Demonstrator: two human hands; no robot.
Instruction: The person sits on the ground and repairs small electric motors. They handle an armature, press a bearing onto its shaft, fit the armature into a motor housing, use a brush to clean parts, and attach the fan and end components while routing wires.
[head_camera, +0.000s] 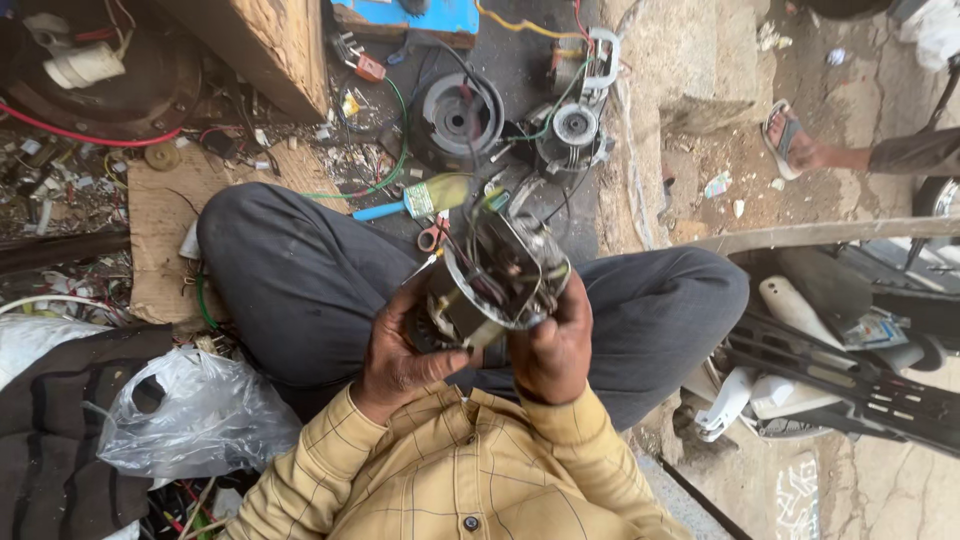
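1. Above the crossed legs in grey trousers (300, 280), head view: a round electric motor (497, 280) with a metal casing and loose wires is held up in both hands, near the chest of the yellow checked shirt (450, 480).
2. Left hand (400, 355): fingers curled round the motor's lower left side, thumb pressed across its underside; closed on it.
3. Right hand (552, 350): fingers wrapped round the motor's right rim, likewise closed on it. The two hands sit just beside each other under the motor.
4. Floor beyond the knees: a black round motor part (458, 118), a second opened motor (573, 130) with green and yellow wires, a tool with a blue handle (378, 211) beside a pale green-yellow tube (437, 194), and small orange-handled pliers (432, 236).
5. Top edge: a flat blue rectangular package (425, 15) beside a wooden block (265, 45).
6. Lower left: a crumpled clear plastic bag (190, 410) on dark cloth.
7. Upper right: another person's foot in a sandal (790, 140) on bare ground.
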